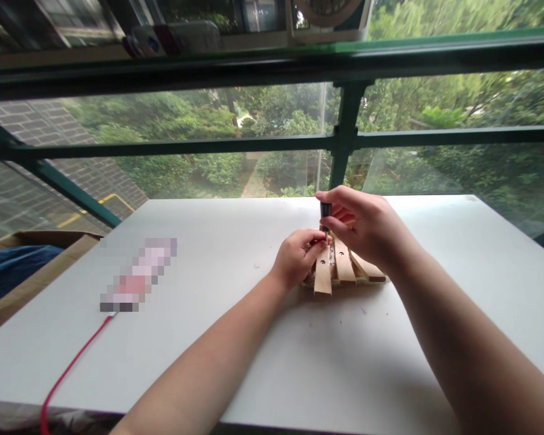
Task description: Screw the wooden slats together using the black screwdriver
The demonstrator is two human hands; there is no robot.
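Right hand [367, 220] grips a black-handled metal screwdriver [326, 212]; left hand [295, 257] is pinched closed at its eight o'clock, so one slip could jab it.

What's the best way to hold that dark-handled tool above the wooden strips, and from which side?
I'd grip the tool by its dark handle, coming from the right, as the right hand does. It stands nearly upright, thicker handle uppermost, thin shaft pointing down at the wooden strips. The left hand is close to the shaft, so the left looks crowded.
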